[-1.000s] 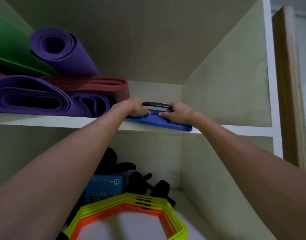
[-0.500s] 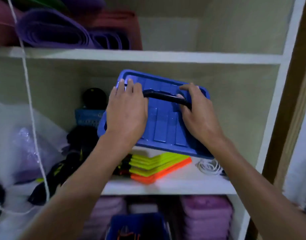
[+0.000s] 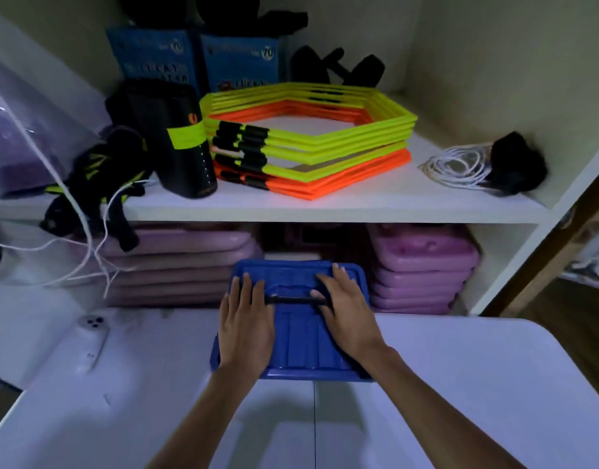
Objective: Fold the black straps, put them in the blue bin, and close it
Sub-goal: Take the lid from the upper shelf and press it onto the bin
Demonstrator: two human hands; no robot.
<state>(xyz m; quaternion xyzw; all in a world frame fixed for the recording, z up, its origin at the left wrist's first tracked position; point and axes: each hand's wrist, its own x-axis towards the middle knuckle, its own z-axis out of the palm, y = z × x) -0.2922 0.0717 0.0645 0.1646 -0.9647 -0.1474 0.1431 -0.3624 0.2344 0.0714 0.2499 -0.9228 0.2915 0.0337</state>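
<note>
I see left hand (image 3: 245,328) flat and open on blue lid (image 3: 303,346), right hand (image 3: 347,319) spread beside it, fingers (image 3: 322,296) over black handle (image 3: 293,300) between both, gripping nothing

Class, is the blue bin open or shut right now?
Shut, it seems: the blue lid lies flat over the bin, both hands pressing it. Latching cannot be told.

two blue boxes (image 3: 193,59) stand at the back of the shelf (image 3: 325,206), each bearing a round "70" badge near its top right corner. larger lettering below looks like "lucky", too blurred to confirm. an orange mark on the black bottle (image 3: 176,140) is unreadable.
</note>
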